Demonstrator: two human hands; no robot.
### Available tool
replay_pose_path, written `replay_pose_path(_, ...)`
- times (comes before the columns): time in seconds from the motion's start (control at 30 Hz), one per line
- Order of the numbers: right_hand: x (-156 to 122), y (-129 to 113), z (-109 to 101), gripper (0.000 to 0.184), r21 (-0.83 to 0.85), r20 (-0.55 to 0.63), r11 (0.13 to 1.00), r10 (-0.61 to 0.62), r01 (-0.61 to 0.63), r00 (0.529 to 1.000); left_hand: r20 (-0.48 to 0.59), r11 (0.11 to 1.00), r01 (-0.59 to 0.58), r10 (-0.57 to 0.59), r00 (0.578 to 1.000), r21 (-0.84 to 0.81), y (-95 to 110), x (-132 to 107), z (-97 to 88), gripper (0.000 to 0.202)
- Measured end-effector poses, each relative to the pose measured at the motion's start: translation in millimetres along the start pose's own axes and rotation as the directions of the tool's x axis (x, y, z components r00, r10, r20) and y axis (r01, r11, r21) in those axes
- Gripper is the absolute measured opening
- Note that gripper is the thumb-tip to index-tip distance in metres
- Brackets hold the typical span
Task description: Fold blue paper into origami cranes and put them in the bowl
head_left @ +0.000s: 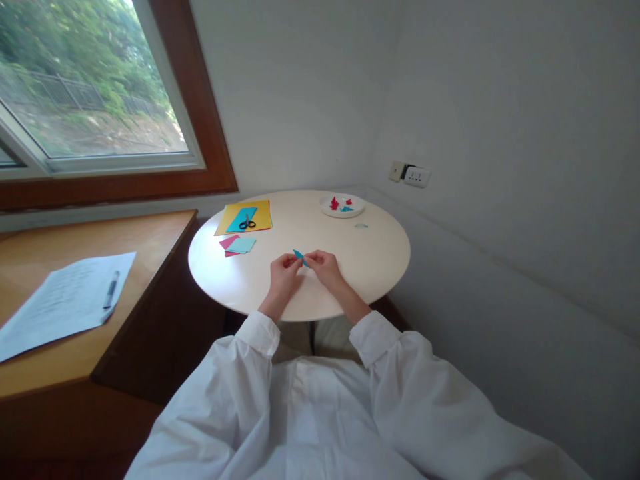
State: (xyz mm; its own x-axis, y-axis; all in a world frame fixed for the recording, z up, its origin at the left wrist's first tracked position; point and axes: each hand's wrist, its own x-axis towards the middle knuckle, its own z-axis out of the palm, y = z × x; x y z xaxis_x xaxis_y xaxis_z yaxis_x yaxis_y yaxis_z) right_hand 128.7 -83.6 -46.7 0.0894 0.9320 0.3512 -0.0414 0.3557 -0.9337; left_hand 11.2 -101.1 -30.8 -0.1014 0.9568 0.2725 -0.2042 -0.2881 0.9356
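Near the front edge of the round white table (285, 223), just in from the rim and about midway along it, a blue paper piece (299, 254) is held between two hands. The left hand (285, 273) pinches it from the left with thumb and fingers, and the right hand (324, 265) does likewise from the right; both grips are narrow, with the fingertips close together. A pointed tip shows above them, but the fingers hide too much to tell how it is folded.

It should be very light, thin and easily creased, stiffer along any fold, and not slippery to dry fingers. It is best taken flat between thumb and forefinger at the folded edges, with the point left free, since a hard squeeze could crush it.

Toward the table's far left edge, black-handled scissors (247, 225) lie on a blue sheet (236, 221) over a yellow sheet (225, 222), with pale blue paper squares (243, 245) nearer. By the far right edge, a white plate (343, 217) holds small red and blue paper pieces.
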Motion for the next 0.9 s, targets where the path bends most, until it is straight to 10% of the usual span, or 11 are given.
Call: replay_pose_path(0.9, -3.7, -2.7, 2.2, 0.022, 0.040, -0.070, 0.999, 0.007, -0.004, 0.998, 0.115, 0.975, 0.156, -0.139, 0.984, -0.161, 6.7, -5.6, 2.2, 0.025)
